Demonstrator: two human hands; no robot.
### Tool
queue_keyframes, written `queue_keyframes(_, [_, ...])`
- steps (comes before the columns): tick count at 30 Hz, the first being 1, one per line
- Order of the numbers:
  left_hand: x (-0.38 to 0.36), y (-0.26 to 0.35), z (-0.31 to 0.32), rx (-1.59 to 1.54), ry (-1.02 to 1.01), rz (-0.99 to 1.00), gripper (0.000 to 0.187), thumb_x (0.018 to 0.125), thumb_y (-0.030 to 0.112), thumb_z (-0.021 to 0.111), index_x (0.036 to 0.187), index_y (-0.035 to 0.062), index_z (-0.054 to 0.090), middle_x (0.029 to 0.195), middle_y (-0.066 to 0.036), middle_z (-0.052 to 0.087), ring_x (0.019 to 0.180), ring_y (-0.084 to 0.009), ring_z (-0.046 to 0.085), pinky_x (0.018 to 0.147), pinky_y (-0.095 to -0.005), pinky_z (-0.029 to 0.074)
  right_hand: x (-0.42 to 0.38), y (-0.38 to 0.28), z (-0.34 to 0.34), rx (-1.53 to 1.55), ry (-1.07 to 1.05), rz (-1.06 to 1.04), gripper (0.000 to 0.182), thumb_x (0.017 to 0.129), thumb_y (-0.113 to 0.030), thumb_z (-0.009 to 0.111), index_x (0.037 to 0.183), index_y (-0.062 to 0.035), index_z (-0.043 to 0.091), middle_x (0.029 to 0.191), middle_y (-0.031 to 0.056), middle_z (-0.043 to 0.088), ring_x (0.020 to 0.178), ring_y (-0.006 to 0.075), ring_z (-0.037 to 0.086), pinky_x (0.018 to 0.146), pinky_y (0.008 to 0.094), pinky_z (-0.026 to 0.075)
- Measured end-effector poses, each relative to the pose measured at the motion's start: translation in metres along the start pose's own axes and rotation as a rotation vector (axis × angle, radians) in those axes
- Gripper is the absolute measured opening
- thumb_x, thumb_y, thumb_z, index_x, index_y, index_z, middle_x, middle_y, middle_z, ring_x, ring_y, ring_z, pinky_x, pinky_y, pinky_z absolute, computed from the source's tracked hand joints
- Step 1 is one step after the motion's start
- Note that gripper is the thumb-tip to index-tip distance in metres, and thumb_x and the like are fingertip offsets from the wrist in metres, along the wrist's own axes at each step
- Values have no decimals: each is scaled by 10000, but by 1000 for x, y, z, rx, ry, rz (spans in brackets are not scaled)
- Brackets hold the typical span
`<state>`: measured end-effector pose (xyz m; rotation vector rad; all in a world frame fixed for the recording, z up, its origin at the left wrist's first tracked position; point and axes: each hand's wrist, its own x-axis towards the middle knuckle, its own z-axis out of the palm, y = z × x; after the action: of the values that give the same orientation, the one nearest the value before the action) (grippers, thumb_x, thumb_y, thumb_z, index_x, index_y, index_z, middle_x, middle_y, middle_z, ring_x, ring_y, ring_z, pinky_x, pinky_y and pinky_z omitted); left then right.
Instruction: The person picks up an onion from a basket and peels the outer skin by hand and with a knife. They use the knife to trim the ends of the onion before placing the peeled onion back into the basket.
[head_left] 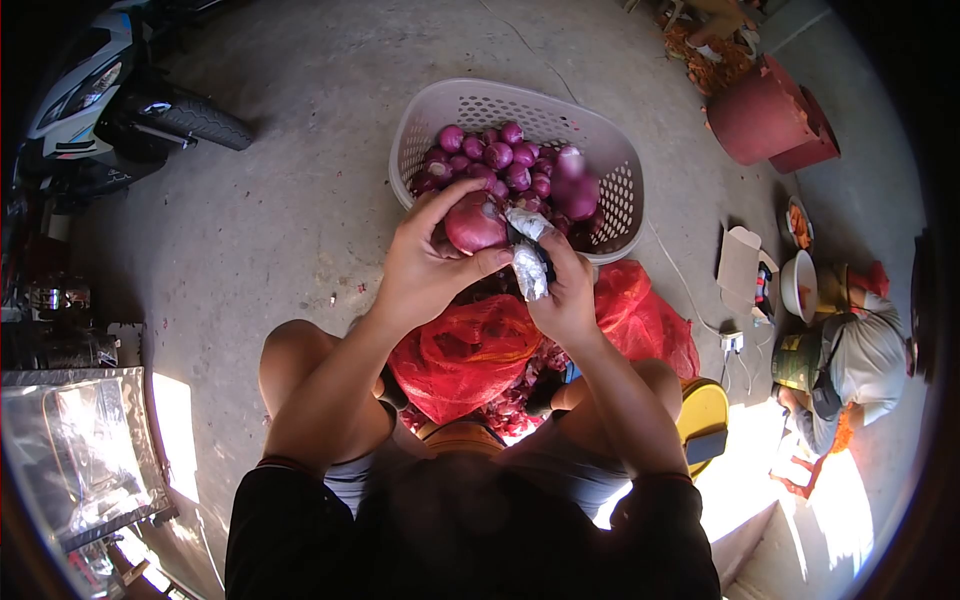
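My left hand (425,255) is closed around a large red onion (476,222), held over the near rim of a plastic basket (620,150). Close against the onion's right side is my right hand (560,290). Silver wrapping, like tape or foil, covers its thumb and a finger, which are pinched together. Something small and dark shows between them, too hidden to name. Many purple onions (498,155) lie in the basket, and one blurred onion (575,195) shows at its right side. Below my hands, a red mesh sack (465,350) lies between my legs, with onion skins (520,390) around it.
A motorcycle (110,110) stands at the far left. To the right are red tubs (765,115), an open carton (740,262), a power strip with cords (732,342) and a yellow stool (704,415) with a phone on it. Another person (865,360) sits at the far right.
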<state>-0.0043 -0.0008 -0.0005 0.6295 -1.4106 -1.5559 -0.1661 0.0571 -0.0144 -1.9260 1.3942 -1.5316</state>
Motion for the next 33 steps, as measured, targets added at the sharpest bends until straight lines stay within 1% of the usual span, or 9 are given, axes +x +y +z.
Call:
queue_keyframes(5, [0,3,0,-21,-54,10,679,742,-24,716,1328,-16,372,1239,-116,489,1083,-163,522,936,-306,452,-4,8,-1,164,-23,68,347,790,-19,635,1120,13,533,1062,178,629,917,276,647,789,308,488])
queue_keyframes(8, [0,6,3,-96,-43,11,666,724,-5,739,1303,7,408,1145,-79,472,1099,-165,496,934,-303,460,-7,13,0,283,12,92,346,816,-23,616,1148,7,523,1093,165,618,949,236,633,813,294,471])
queue_keyframes(12, [1,3,0,-61,-40,44,676,734,-7,731,1317,11,389,1219,-95,458,1123,-166,483,938,-303,456,-7,12,1,395,33,114,359,850,-21,584,1198,-10,497,1098,110,609,963,175,604,830,277,454])
queue_keyframes(14, [0,3,0,-59,-51,46,683,742,-15,720,1329,15,373,1253,-102,448,1135,-166,476,943,-305,450,-11,10,-1,494,33,255,360,864,-19,565,1215,-20,483,1026,65,602,904,138,586,793,259,454])
queue_keyframes(18, [1,5,3,-103,-82,93,697,760,-36,692,1354,24,333,1279,-104,436,1147,-168,470,962,-312,431,-14,17,-6,595,38,388,367,883,-18,535,1241,-30,454,916,6,549,803,87,528,716,229,439])
queue_keyframes(23, [0,5,3,-116,-72,73,698,762,-42,686,1355,26,325,1296,-104,428,1158,-176,466,972,-317,417,-12,13,-10,792,-26,436,490,884,-21,530,1321,-51,312,924,29,523,784,92,513,694,231,431])
queue_keyframes(26, [1,1,3,-56,-36,109,708,753,-36,694,1353,25,323,1309,-106,421,1162,-180,469,968,-320,420,-8,3,-8,776,-104,397,540,875,-2,532,1332,-64,251,1107,79,503,870,131,549,763,271,453])
queue_keyframes(30, [-2,4,3,-19,-48,27,712,758,-73,662,1364,21,301,1333,-122,411,1216,-202,439,1000,-338,400,-6,0,-4,693,-131,327,431,886,22,509,1270,-43,325,1245,114,490,1025,160,553,871,293,433])
queue_keyframes(33, [-1,1,0,-32,-61,25,703,757,-84,654,1360,20,308,1328,-119,417,1209,-199,445,992,-337,408,-9,8,-4,703,-111,298,376,894,23,497,1244,-27,368,1235,117,511,1046,162,548,897,291,418])
